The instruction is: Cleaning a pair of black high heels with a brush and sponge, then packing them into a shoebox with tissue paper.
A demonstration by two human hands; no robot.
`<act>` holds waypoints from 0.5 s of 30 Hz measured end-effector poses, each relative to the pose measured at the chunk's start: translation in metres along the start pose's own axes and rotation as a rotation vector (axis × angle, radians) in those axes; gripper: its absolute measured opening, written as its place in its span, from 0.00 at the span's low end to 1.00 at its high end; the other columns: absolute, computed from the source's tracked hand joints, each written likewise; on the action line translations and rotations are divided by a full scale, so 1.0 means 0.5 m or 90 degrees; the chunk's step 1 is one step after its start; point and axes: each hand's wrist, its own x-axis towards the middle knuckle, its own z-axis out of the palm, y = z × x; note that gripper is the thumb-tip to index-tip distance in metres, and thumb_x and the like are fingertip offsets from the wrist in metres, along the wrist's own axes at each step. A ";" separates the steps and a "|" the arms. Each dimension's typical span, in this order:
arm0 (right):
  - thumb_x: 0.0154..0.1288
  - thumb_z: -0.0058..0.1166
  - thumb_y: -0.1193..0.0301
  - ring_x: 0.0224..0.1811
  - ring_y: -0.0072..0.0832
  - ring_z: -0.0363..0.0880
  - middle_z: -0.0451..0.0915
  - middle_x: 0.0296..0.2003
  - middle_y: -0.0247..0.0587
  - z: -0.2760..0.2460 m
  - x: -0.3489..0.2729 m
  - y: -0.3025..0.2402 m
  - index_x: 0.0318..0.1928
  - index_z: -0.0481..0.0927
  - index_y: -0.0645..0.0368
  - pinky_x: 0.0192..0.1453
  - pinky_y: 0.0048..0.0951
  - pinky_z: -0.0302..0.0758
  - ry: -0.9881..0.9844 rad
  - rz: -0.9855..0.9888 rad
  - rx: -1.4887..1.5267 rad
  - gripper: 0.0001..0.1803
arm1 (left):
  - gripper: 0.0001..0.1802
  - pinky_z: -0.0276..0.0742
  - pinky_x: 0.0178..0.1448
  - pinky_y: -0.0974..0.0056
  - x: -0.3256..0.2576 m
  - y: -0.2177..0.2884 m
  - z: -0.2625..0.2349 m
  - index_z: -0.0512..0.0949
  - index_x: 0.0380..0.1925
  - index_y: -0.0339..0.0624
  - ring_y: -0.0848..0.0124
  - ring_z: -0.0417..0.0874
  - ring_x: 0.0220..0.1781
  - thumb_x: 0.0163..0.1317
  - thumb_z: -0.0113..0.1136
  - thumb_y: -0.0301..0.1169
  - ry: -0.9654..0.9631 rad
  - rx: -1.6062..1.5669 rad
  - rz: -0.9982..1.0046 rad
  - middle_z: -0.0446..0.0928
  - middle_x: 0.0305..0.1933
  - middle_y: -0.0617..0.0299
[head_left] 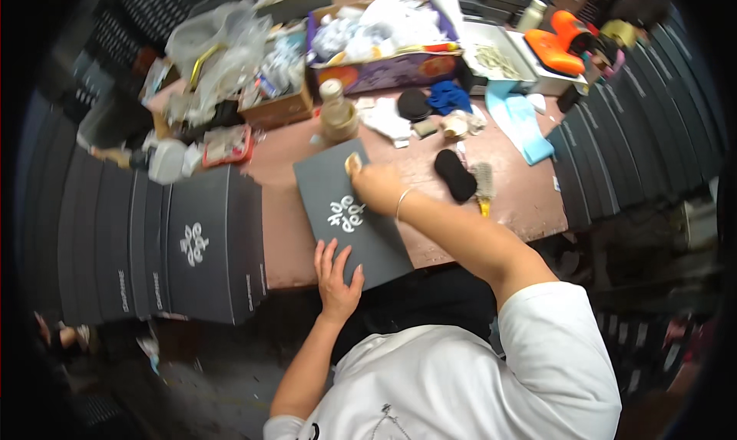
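A dark grey box (322,180) with white lettering lies slanted at the table's front edge, its lid face up. My left hand (338,280) rests on its near left part with the fingers stretched out and apart. Over the far right part of the same face, my right hand (378,188) is closed on a small tan-and-white pad (353,164) pressed to or just above the surface. Exactly what the pad is made of cannot be made out. Beyond the box stands a cloudy bottle (336,111) with a pale cap.
Grey boxes (201,244) stand in a row at left, more (614,133) at right. A black shoe brush (454,175) and a bristle brush (484,183) lie right of my forearm. Behind are a paper-filled carton (384,73), blue cloth (449,98) and an orange heat gun (554,52).
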 end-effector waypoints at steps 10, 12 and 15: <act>0.71 0.39 0.67 0.29 0.48 0.81 0.80 0.29 0.49 -0.110 -0.176 0.164 0.49 0.72 0.53 0.34 0.48 0.76 0.092 0.269 0.147 0.12 | 0.34 0.57 0.72 0.52 -0.018 0.003 -0.029 0.63 0.64 0.31 0.47 0.58 0.72 0.59 0.63 0.30 0.117 -0.024 -0.125 0.62 0.67 0.39; 0.69 0.45 0.62 0.39 0.53 0.78 0.79 0.38 0.51 -0.096 -0.246 0.272 0.51 0.72 0.55 0.38 0.49 0.74 0.094 0.244 0.116 0.16 | 0.32 0.58 0.72 0.56 -0.035 -0.061 0.000 0.64 0.63 0.29 0.54 0.63 0.70 0.62 0.62 0.32 0.090 -0.292 -0.289 0.66 0.64 0.43; 0.65 0.53 0.58 0.45 0.53 0.77 0.77 0.48 0.57 -0.048 -0.287 0.248 0.57 0.72 0.57 0.45 0.49 0.74 0.155 0.140 0.061 0.24 | 0.30 0.64 0.67 0.63 -0.009 -0.049 -0.011 0.65 0.62 0.29 0.67 0.72 0.61 0.65 0.60 0.33 0.027 -0.599 -0.463 0.74 0.58 0.52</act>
